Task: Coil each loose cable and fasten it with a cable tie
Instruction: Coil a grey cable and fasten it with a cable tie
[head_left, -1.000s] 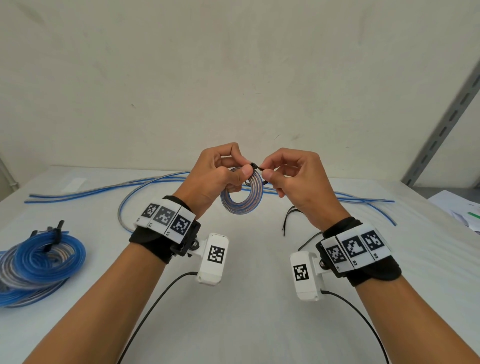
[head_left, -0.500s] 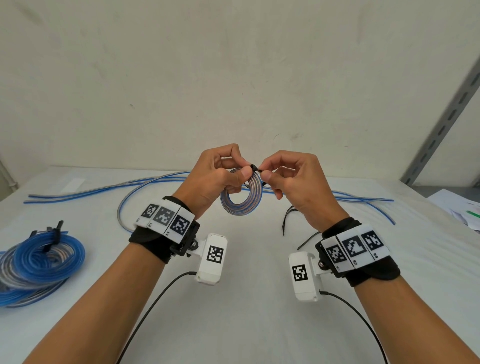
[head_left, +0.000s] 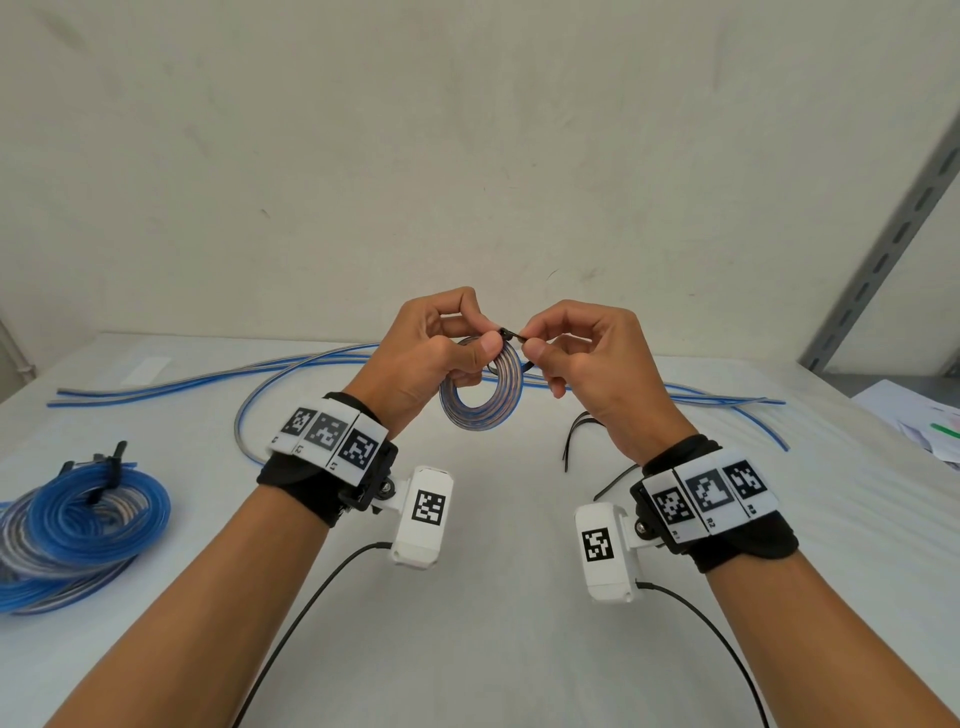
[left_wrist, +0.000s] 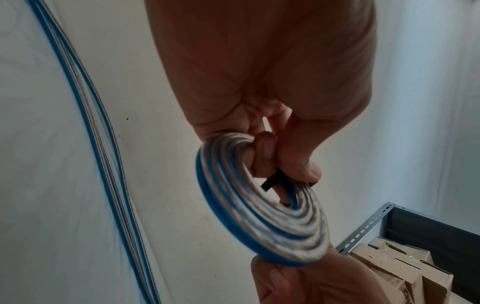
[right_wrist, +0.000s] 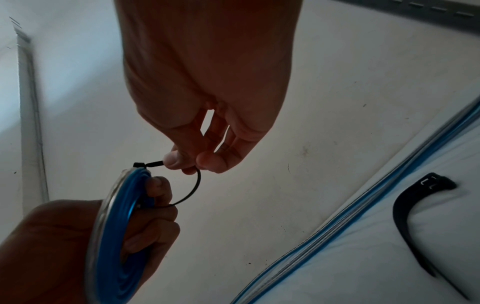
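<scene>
Almost nothing has shifted since a second ago: both hands hover in the same spot above the table (head_left: 493, 649), only the pinch on the tie looks a little closer to the coil.

The left hand (head_left: 431, 358) holds the coiled cable (head_left: 480, 395) upright in the air, thumb pressed on its top edge, fingers curled through the centre. The right hand (head_left: 587, 364) pinches the black cable tie (right_wrist: 179, 185) between thumb and forefinger, right by the tie's head at the coil's rim. In the right wrist view the tie loops through the coil's hole and back up to its head, with slack in the loop.

I reckon the tail is being fed or drawn through the head. To do it well, keep the left thumb clamping all the turns flat so none springs out, and pull the tail straight away from the head until the loop snugs down.

Finished coils (head_left: 83, 525) lie at the left; loose cables (head_left: 208, 379) stretch along the back, spare ties (head_left: 576, 434) beneath the right hand.
</scene>
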